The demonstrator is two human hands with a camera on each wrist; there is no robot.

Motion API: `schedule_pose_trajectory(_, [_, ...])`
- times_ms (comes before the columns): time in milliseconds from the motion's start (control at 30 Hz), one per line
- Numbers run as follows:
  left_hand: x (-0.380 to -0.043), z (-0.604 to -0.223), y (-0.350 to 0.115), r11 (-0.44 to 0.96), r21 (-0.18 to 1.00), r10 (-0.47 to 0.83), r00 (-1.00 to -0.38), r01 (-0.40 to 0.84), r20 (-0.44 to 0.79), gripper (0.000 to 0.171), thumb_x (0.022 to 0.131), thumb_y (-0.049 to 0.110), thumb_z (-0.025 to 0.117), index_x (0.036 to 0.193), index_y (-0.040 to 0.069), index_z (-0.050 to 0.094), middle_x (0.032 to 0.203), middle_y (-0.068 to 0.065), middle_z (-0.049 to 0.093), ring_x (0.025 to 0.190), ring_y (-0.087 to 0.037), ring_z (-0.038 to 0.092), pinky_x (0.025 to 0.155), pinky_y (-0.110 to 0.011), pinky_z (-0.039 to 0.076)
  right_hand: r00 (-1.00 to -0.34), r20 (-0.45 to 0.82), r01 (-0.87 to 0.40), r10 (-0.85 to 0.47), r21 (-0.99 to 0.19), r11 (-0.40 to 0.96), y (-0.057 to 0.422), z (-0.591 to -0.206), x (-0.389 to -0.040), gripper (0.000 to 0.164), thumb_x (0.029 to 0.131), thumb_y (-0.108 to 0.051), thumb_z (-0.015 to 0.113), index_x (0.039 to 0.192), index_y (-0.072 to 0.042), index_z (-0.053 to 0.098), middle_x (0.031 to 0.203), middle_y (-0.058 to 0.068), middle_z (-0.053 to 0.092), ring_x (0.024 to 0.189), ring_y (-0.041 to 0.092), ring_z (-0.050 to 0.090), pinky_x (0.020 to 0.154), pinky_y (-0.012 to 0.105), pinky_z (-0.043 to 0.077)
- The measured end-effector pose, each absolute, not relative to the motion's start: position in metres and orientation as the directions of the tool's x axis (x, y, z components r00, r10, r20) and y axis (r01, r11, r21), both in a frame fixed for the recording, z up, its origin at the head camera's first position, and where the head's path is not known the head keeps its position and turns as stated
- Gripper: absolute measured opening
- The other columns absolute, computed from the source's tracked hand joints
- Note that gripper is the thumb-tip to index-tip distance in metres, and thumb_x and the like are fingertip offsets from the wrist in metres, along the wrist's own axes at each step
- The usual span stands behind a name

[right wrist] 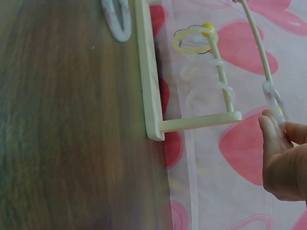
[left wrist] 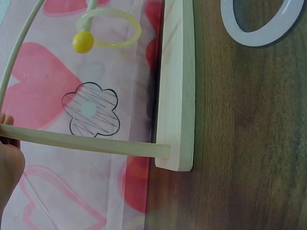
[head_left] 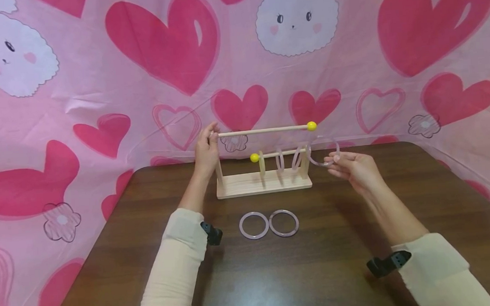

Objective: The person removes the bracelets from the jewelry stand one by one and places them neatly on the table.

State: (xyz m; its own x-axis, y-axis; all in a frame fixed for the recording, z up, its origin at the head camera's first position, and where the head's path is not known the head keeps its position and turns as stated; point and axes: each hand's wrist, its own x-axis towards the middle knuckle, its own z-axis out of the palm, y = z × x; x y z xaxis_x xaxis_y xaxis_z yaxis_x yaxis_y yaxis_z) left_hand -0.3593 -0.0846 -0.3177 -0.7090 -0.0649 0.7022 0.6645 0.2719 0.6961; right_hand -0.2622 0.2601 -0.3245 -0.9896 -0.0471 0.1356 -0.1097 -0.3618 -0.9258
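Note:
A wooden bangle stand (head_left: 264, 184) with two rods stands toward the back of the table. My left hand (head_left: 207, 151) grips the top of its left post, where the upper rod (head_left: 265, 130) begins. With thumb and fingertips, my right hand (head_left: 359, 168) pinches a translucent lilac bangle (head_left: 332, 139) by its lower edge. That bangle is just below the yellow knob (head_left: 312, 126) at the upper rod's right end; in the right wrist view the bangle (right wrist: 272, 96) overlaps the rod's end. On the lower rod hang a yellowish bangle (head_left: 262, 163) and two pale lilac ones.
Two lilac bangles, one on the left (head_left: 242, 227) and one on the right (head_left: 297, 223), lie side by side on the brown table (head_left: 254, 280) in front of the stand. Behind the table hangs a pink cloth (head_left: 350, 70) printed with hearts and rabbit faces.

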Motion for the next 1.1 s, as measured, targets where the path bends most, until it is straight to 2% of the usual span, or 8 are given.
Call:
schedule_pose_trajectory(333, [-0.360, -0.318, -0.085, 0.279, 0.695, -0.068, -0.709, 0.663, 0.702, 0.031, 0.095, 0.003, 0.046, 0.123, -0.007, 0.052, 0.111, -0.024, 0.056, 0.106, -0.032, 0.052, 0.094, -0.035, 0.040, -0.991, 0.050, -0.024, -0.122, -0.978, -0.206, 0.265, -0.333, -0.259, 0.019, 0.092, 0.002, 0.052, 0.087, -0.007, 0.068, 0.085, 0.007, 0.070, 0.081, 0.014, 0.067, 0.075, 0.029, 0.052])
schedule_pose_trajectory(433, [-0.361, -0.318, -0.085, 0.284, 0.693, -0.067, -0.708, 0.662, 0.703, 0.031, 0.095, 0.003, 0.046, 0.123, -0.007, 0.052, 0.111, -0.024, 0.057, 0.105, -0.032, 0.052, 0.093, -0.036, 0.040, -0.990, 0.029, -0.012, -0.139, -0.992, -0.125, 0.267, -0.336, -0.259, 0.014, 0.092, 0.001, 0.052, 0.100, 0.005, 0.062, 0.086, 0.007, 0.070, 0.080, 0.014, 0.067, 0.075, 0.028, 0.052])
schedule_pose_trajectory(567, [-0.360, -0.318, -0.085, 0.282, 0.697, -0.065, -0.711, 0.659, 0.700, 0.031, 0.095, 0.003, 0.045, 0.124, -0.007, 0.051, 0.112, -0.024, 0.056, 0.105, -0.032, 0.052, 0.092, -0.035, 0.040, -0.987, 0.004, -0.005, -0.162, -1.000, 0.004, 0.270, -0.339, -0.259, 0.039, 0.093, 0.000, 0.051, 0.120, 0.024, 0.039, 0.088, 0.007, 0.069, 0.080, 0.012, 0.066, 0.074, 0.029, 0.052])
schedule_pose_trajectory(667, [-0.360, -0.318, -0.085, 0.280, 0.699, -0.066, -0.714, 0.658, 0.697, 0.031, 0.095, 0.004, 0.045, 0.124, -0.007, 0.051, 0.112, -0.024, 0.056, 0.106, -0.032, 0.051, 0.093, -0.035, 0.040, -0.981, -0.026, 0.010, -0.190, -0.996, 0.083, 0.273, -0.341, -0.259, 0.044, 0.093, -0.001, 0.050, 0.123, 0.027, 0.034, 0.090, 0.008, 0.069, 0.080, 0.012, 0.066, 0.075, 0.033, 0.052])
schedule_pose_trajectory(833, [-0.360, -0.318, -0.085, 0.276, 0.708, -0.067, -0.722, 0.649, 0.688, 0.031, 0.095, 0.003, 0.045, 0.124, -0.007, 0.051, 0.112, -0.024, 0.056, 0.106, -0.032, 0.051, 0.094, -0.035, 0.040, -0.965, -0.094, 0.050, -0.244, -0.982, 0.184, 0.278, -0.345, -0.259, 0.044, 0.094, -0.003, 0.049, 0.122, 0.028, 0.034, 0.092, 0.010, 0.068, 0.078, 0.012, 0.067, 0.076, 0.035, 0.052])
schedule_pose_trajectory(1100, [-0.359, -0.317, -0.085, 0.272, 0.723, -0.065, -0.738, 0.635, 0.672, 0.032, 0.095, 0.002, 0.044, 0.126, -0.006, 0.050, 0.113, -0.023, 0.056, 0.105, -0.031, 0.052, 0.093, -0.034, 0.040, -0.904, -0.196, 0.096, -0.379, -0.959, 0.267, 0.285, -0.348, -0.258, 0.039, 0.092, -0.004, 0.052, 0.115, 0.027, 0.043, 0.093, 0.015, 0.068, 0.080, 0.016, 0.066, 0.074, 0.034, 0.053])
